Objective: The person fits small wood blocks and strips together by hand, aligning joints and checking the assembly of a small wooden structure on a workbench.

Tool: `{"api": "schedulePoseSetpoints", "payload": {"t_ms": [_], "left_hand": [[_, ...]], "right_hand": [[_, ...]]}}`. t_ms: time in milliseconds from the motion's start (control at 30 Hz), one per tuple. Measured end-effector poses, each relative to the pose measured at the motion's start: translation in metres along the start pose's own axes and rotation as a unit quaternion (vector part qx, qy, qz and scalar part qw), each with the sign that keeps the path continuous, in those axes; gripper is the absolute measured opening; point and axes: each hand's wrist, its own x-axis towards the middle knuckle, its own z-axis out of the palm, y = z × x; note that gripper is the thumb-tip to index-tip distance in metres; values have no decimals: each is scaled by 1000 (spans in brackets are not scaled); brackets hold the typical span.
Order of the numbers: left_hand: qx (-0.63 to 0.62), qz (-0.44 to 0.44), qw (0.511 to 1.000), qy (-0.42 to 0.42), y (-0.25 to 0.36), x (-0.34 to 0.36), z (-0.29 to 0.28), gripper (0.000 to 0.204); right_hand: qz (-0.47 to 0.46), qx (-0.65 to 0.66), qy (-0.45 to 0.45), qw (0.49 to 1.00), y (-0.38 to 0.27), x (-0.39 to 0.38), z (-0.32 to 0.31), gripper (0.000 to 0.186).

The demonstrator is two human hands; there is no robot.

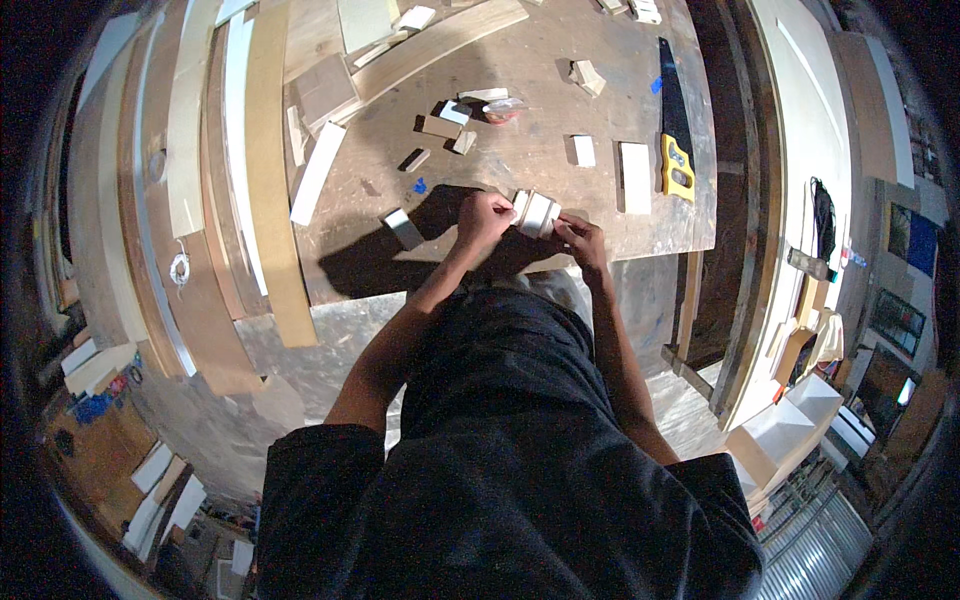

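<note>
At six o'clock of the workbench, left hand and right hand pinched a pale piece, handling which next seemingly required steadiness.

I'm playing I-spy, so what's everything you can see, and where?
worktable: 1, brown, upper middle
wooden object: 1, pale and brown, worktable's near edge
handsaw: 1, black and yellow, worktable's right side
small wood blocks: several, pale and brown, on worktable
blue scraps: 2, blue, beside the handsaw and left of centre
long boards: many, pale, brown and white, left side
cord coil: 1, white, on long boards
box: 1, white, lower right
lower-left clutter: many, mixed colours, too dark to name
shirt: 1, black, lower middle
left hand: 1, bare, holding wooden object's left side
right hand: 1, bare, holding wooden object's right side
</note>
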Motion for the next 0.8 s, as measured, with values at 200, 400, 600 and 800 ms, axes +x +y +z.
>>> {"api": "schedulePoseSetpoints", "payload": {"t_ms": [200, 400, 600, 800], "left_hand": [[-45, 33, 998, -1, -9, 0, -2, 14], [-17, 15, 1000, 4, -11, 3, 4, 14], [11, -7, 1000, -8, -8, 0, 2, 17], [40, 3, 999, -2, -4, 1, 4, 21]], "right_hand": [[-7, 5, -1, 1000, 2, 2, 2, 36], [-27, 22, -25, 999, 1, 4, 2, 37], [-79, -12, -35, 996, -7, 6, 6, 39], [-84, -35, -35, 995, -8, 9, 6, 41]]}}
